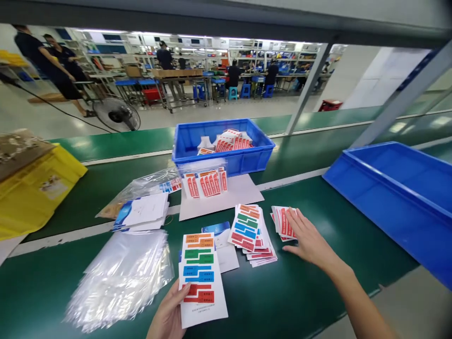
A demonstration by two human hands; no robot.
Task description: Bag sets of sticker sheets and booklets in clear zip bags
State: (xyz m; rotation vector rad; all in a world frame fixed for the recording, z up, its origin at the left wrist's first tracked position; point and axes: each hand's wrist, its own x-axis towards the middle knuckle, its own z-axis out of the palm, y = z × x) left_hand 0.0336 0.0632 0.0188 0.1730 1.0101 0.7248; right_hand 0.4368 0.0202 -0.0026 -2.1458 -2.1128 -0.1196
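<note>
My left hand [171, 306] grips a colourful sticker sheet [198, 259] together with a white printed leaflet [206, 318], thumb on top. Fingers outstretched, my right hand [307, 238] rests on a small stack of red-and-white labels [282, 221]; nothing shows gripped in it. Between the hands lies a fanned pile of similar sticker sheets [247, 226]. Blue-and-white leaflets [228, 254] lie partly behind the held sheet. To the left spreads a stack of clear plastic bags [120, 278].
A blue bin [222, 157] with labels stands behind, bagged labels [208, 183] leaning before it. Another blue bin [388, 188] is at right, a yellow bin [38, 188] at left. More leaflets [144, 212] lie mid-left. A metal post [309, 87] rises behind; people work beyond.
</note>
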